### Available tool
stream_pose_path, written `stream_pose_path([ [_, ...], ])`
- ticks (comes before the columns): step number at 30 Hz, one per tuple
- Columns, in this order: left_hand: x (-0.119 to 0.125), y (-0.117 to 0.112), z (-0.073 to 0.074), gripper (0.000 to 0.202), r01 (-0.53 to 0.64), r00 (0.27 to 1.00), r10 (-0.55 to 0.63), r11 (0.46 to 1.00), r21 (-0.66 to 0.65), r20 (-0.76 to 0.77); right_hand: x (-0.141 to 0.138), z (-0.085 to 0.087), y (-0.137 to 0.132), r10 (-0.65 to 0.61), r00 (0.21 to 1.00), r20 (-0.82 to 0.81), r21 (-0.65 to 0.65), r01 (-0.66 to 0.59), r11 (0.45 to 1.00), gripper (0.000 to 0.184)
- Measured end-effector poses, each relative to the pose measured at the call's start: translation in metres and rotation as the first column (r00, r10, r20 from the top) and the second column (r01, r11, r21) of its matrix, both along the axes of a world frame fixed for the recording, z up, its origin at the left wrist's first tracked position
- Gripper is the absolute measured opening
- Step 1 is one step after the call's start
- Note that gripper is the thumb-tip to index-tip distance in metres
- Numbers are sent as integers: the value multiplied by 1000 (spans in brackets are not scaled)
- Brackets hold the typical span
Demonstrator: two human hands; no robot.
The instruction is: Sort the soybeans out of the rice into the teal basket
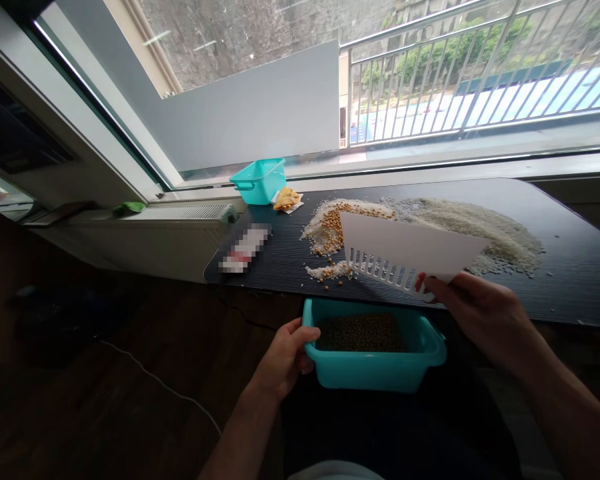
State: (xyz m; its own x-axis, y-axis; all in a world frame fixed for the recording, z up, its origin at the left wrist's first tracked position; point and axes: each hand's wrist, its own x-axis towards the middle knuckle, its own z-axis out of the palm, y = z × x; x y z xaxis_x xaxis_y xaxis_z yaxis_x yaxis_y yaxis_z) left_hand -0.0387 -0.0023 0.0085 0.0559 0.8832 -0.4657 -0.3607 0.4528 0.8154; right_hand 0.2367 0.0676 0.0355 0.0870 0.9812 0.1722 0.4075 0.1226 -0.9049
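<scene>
My left hand [287,353] grips the left rim of a turquoise plastic tub [375,370], thumb over the edge. Small round brownish-green grains, perhaps dried peas, cover the tub's bottom. The tub sits below the table's front edge, over my lap. My right hand [473,300] pinches the lower right corner of a thin white slotted sheet [405,243], with a row of comb-like slots along its lower edge. This sheet is held tilted above the dark table [290,247]. Behind its left end lies a pile of white grains mixed with yellow peas [330,223].
A heap of pale rice-like grains [485,227] spreads over the table's right side. At the back left stand a second turquoise tub [263,181] and a crumpled yellow cloth-like thing [287,199]. A blurred-out flat object [245,248] lies at the left. A radiator [190,217] adjoins the table.
</scene>
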Motion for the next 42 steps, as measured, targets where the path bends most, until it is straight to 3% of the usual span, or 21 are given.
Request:
stream_pose_path([
  [7,-2,0,3,36,-3,1000,3,1000,-2,-7,10,-3,-11,5,1000,-22,-8,-6,1000,47],
  [13,-6,0,3,34,-12,1000,12,1000,0,-17,3,-4,-7,46,999,9,26,-46,999,49],
  [19,-17,-1,2,32,-56,998,55,998,-5,-31,-23,2,2,136,991,21,95,-137,986,44],
  [28,-39,-5,-3,35,-145,988,146,989,8,-43,-74,1,24,322,941,102,172,-335,926,38],
  [36,-51,-7,0,38,-206,976,206,979,12,-66,-87,-3,39,387,909,154,171,-411,896,40],
  [42,-66,-12,4,40,-255,959,255,967,15,-119,-95,7,38,489,858,160,130,-509,851,44],
])
